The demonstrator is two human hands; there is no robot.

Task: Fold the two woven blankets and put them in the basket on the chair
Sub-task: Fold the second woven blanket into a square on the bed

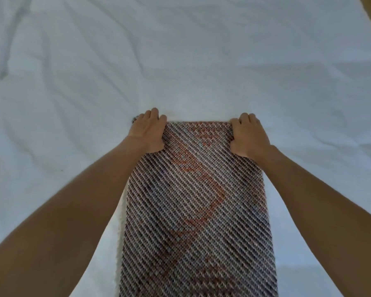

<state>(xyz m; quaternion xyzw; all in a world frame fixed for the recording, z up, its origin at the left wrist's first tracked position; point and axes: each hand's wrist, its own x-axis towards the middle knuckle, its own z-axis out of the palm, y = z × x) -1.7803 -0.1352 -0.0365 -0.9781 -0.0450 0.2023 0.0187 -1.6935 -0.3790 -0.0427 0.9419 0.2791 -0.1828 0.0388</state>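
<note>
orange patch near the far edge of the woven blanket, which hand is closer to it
Right. The right hand grips the far right corner of the grey and orange woven blanket, close beside the orange patch; the left hand holds the opposite corner.

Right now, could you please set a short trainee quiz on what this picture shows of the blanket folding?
1. True or false: both hands are on the far end of the blanket.
2. What does the blanket lie on? A) a white sheet B) a wooden floor C) a chair seat
3. Is the basket in view?

Key
1. True: the left hand grips the far left corner and the right hand grips the far right corner.
2. A: the white sheet spreads out on every side of the long folded strip.
3. No: neither the basket nor the chair shows here.
</note>
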